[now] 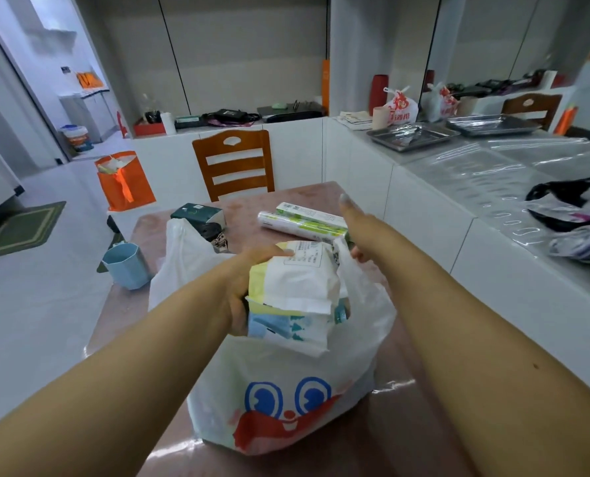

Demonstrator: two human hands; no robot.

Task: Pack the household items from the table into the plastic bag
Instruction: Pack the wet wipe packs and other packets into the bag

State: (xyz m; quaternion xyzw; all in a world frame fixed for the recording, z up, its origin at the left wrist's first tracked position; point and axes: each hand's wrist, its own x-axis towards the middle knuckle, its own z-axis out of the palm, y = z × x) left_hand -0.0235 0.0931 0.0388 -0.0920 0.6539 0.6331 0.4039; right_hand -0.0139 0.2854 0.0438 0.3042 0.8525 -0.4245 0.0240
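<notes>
Left hand (242, 287) gripping tissue pack (297, 287) upright over plastic bag (286, 390), right hand (357, 228) pinching bag handle

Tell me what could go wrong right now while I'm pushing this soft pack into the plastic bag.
1. The left hand holds the soft pack at the bag's mouth, where other items already show; it may jam or slide back out.
2. The right hand grips only one handle of the plastic bag; the far handle stands loose, so the mouth could fold shut.
3. The blue cup sits at the table edge; a shifting bag might nudge it off.
</notes>
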